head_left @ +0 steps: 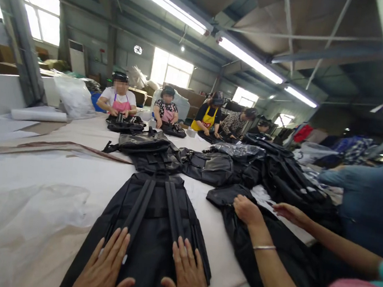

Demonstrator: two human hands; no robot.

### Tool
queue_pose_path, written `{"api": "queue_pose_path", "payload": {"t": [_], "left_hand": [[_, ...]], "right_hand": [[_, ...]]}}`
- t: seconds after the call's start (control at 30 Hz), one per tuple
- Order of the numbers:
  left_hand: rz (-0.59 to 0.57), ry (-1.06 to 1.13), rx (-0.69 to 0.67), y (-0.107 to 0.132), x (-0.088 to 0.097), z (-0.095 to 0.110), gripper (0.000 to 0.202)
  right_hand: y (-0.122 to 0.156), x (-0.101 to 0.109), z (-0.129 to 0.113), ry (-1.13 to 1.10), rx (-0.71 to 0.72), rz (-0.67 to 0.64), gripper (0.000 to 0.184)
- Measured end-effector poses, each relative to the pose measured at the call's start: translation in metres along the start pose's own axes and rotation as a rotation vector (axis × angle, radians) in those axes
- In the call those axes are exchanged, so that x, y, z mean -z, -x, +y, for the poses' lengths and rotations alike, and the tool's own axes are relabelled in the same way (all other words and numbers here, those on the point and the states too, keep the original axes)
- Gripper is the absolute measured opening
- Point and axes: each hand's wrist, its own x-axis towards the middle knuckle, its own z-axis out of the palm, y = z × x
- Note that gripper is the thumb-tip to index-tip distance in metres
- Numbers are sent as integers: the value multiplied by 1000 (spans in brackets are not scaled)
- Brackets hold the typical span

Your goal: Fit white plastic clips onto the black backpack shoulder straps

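A black backpack (149, 235) lies flat on the table in front of me, its two shoulder straps (143, 202) running lengthwise up its face. My left hand (108, 263) rests flat on its left side, over the lower end of one strap, fingers stretched out. On the right side, my right hand (189, 272) presses flat in the same way, thumb spread inward. Neither hand grips anything. A small white tag (125, 259) shows beside my left fingers. The backpack's near end is hidden below the frame.
At my right, a co-worker's hands (249, 212) handle another black bag (236, 231). More black bags (206, 166) lie across the middle of the white table (53, 169). Clear plastic sheeting (31, 217) covers the left. Several people work along the far side; another person (375, 196) stands right.
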Motion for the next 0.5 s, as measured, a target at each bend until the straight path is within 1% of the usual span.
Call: {"api": "queue_pose_path", "payload": {"t": [0.07,0.13,0.2,0.23,0.3,0.33,0.4,0.43,0.47,0.5], "left_hand": [[8,-15,-5,15,-19,-2,86],[8,-3,-15,27,-33,-4,86],[15,27,-23,34,-43,-6,87],[17,51,-15,36,-47,-6,87],[-35,140,32,37,-52,-7,83],[-81,209,73,37,-52,-9,78],[-196,380,202,33,-46,-18,66],[-228,461,293,31,-41,-26,62],[-238,524,387,29,-35,-36,60],[-223,564,477,28,-29,-48,58]], "right_hand": [[8,-17,3,-15,-16,-23,77],[12,-28,2,-45,-29,-36,78],[13,-30,-3,-86,-40,-22,79],[12,-27,-6,-110,-52,-12,79],[10,-15,-10,-172,-90,-13,75],[9,-6,-9,-213,-110,-19,71],[8,15,0,-303,-177,-5,64],[8,25,9,-345,-242,24,60],[9,35,20,-378,-336,61,58],[9,42,31,-407,-464,80,56]]}}
